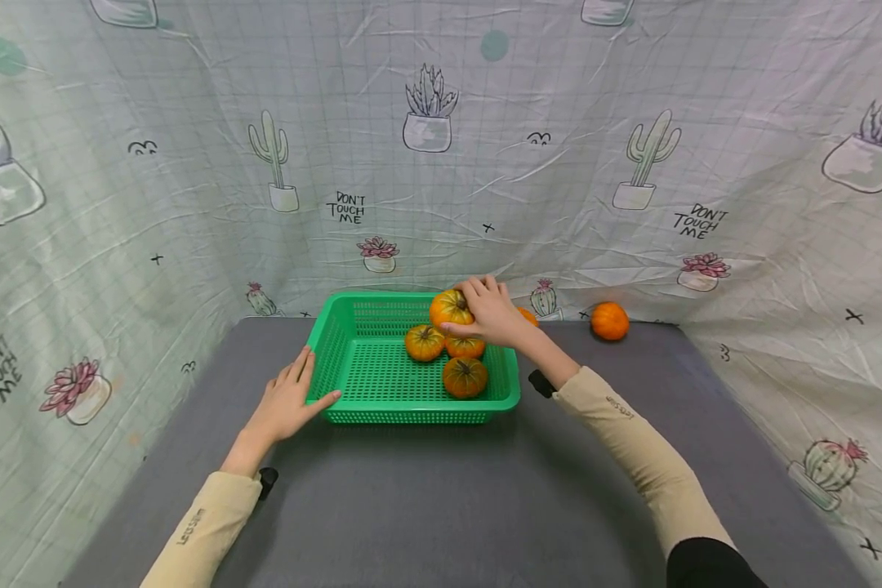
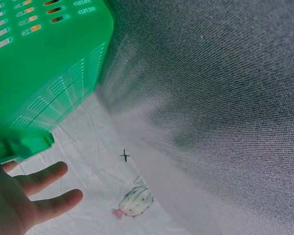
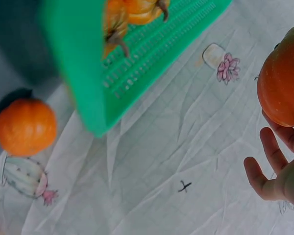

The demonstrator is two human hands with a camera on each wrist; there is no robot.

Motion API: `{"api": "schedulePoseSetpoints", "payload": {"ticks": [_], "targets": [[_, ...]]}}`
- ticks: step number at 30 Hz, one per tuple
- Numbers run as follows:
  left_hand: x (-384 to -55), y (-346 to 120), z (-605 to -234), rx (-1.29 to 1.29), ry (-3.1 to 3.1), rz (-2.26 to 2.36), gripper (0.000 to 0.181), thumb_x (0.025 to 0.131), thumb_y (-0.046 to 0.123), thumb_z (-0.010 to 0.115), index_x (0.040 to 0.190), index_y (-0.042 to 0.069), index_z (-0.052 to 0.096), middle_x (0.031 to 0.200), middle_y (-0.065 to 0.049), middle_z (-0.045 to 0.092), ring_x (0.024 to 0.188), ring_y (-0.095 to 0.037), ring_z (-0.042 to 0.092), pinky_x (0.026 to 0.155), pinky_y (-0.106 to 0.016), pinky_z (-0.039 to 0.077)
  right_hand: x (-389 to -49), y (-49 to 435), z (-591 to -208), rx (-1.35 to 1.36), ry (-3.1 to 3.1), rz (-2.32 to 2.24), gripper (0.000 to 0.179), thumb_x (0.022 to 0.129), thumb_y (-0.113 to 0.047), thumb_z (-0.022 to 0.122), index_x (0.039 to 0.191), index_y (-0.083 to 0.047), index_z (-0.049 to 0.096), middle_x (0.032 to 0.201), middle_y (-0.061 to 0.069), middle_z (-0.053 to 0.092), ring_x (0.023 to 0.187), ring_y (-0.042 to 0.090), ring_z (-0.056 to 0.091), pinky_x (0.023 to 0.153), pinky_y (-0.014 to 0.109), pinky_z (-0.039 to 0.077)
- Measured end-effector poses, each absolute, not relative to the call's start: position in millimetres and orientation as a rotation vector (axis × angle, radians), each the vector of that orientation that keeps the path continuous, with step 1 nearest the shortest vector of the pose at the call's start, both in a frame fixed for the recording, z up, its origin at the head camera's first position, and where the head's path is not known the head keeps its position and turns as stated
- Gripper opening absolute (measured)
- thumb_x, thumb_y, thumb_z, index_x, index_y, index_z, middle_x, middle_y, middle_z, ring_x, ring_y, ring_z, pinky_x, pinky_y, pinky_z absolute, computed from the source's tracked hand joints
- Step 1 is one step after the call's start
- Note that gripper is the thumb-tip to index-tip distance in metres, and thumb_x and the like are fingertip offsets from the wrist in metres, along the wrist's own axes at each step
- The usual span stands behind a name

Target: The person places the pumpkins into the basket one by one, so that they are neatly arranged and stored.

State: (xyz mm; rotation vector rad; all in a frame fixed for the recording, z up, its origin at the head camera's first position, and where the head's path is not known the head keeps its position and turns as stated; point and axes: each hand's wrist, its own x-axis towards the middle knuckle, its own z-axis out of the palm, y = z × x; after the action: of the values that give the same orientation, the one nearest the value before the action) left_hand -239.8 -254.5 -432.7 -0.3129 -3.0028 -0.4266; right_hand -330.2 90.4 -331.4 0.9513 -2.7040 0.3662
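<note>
Holding in the right hand (image 1: 491, 314) a round, ribbed, yellow-orange pumpkin (image 1: 448, 309), clamped between curled fingers and thumb and apparently raised over the back right part of a green, rectangular, perforated plastic basket (image 1: 412, 406). Touching the basket's left rim with the left hand (image 1: 287, 400), to the left of the grip and nearer the person, with fingers straight and apart, not closed round anything; perhaps steadying it.

Counting three more inside the basket: directly below the grip, partly covered by the held one, a squat, ribbed, orange pumpkin (image 1: 466, 348); below and left of the grip, a squat, golden pumpkin with a dark stem (image 1: 424, 343); below the grip and nearest the person, a brownish-orange, ribbed pumpkin (image 1: 465, 378).

Counting two outside, right of the grip, on a dark grey, cloth-covered table (image 1: 426, 506): just past the right hand, mostly hidden in the head view but plain in the right wrist view, a round, bright orange pumpkin (image 3: 25, 126); farther right, well apart from the grip, a small, round, deep orange pumpkin (image 1: 610, 321).

Probably past midway through filling the basket: with three in, one in hand but not yet set down, and two left outside. Cannot rule out unloading from the layout alone, though less likely.
</note>
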Motion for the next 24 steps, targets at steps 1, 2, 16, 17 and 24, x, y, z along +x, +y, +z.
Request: {"api": "schedulePoseSetpoints", "payload": {"ticks": [1,2,16,17,24], "targets": [[-240,-254,-433,-0.312,-3.004,-0.425,0.092,0.085,0.062,0.04,0.144,0.0,0.004,0.15,-0.019,0.004,0.129,-0.047,0.019,0.095,-0.066,0.021,-332,87,-332,0.954,-2.701,0.364,0.064,0.082,-0.057,0.051,0.124,-0.01,0.044,0.116,0.008,0.048,0.099,0.026,0.035,0.082,0.043,0.029],[-240,-254,-433,-0.312,-3.005,-0.424,0.092,0.084,0.062,0.04,0.144,0.0,0.004,0.15,-0.019,0.004,0.129,-0.047,0.019,0.095,-0.066,0.02,-333,83,-332,0.955,-2.702,0.359,0.065,0.082,-0.058,0.05,0.125,-0.01,0.044,0.116,0.007,0.048,0.098,0.026,0.035,0.082,0.043,0.029],[-240,-255,-435,-0.317,-2.996,-0.423,0.092,0.085,0.062,0.04,0.144,0.0,0.005,0.15,-0.019,0.005,0.129,-0.046,0.021,0.094,-0.066,0.022,-358,41,-353,0.895,-2.801,0.422,0.062,0.083,-0.058,0.049,0.123,-0.012,0.043,0.118,0.005,0.047,0.099,0.024,0.034,0.079,0.039,0.027],[-240,-255,-435,-0.316,-2.996,-0.426,0.092,0.085,0.062,0.04,0.144,0.0,0.005,0.15,-0.019,0.005,0.129,-0.046,0.021,0.094,-0.066,0.022,-359,39,-356,0.897,-2.804,0.403,0.062,0.082,-0.059,0.048,0.123,-0.012,0.043,0.117,0.005,0.047,0.098,0.024,0.034,0.078,0.039,0.027],[-239,-254,-434,-0.311,-2.996,-0.433,0.092,0.085,0.061,0.04,0.144,0.0,0.005,0.15,-0.018,0.005,0.13,-0.046,0.02,0.095,-0.066,0.02,-364,25,-376,0.956,-2.854,0.26,0.063,0.081,-0.063,0.045,0.121,-0.014,0.043,0.113,0.003,0.046,0.094,0.022,0.033,0.072,0.034,0.023]]}}
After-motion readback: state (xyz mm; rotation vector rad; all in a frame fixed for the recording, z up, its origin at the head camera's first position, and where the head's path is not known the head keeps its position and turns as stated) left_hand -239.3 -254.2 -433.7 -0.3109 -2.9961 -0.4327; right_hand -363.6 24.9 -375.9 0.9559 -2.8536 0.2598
